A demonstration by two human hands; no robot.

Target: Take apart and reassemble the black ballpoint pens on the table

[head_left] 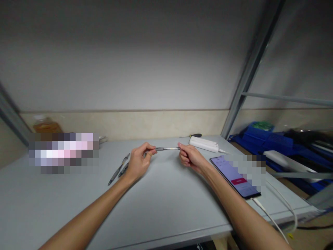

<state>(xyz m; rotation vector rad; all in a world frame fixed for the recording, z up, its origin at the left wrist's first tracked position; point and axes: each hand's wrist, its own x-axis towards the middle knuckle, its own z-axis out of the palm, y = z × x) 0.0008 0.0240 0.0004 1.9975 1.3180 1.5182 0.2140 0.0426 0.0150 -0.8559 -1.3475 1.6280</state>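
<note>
Two hands hold one slim grey pen [166, 149] level above the grey counter [161, 205]: left hand [139, 163] fingers pinch the barrel, right hand [189, 157] fingers pinch the thin refill end, which shows partly drawn out, not yet fully separated.

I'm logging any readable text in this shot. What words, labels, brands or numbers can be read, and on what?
None can be read.
Phone screen: lines of text and a red button, too small and partly pixelated.
Bottle label: blurred.
Pen held between left hand and right hand: no marking legible.
White adapter: no print visible.
</note>
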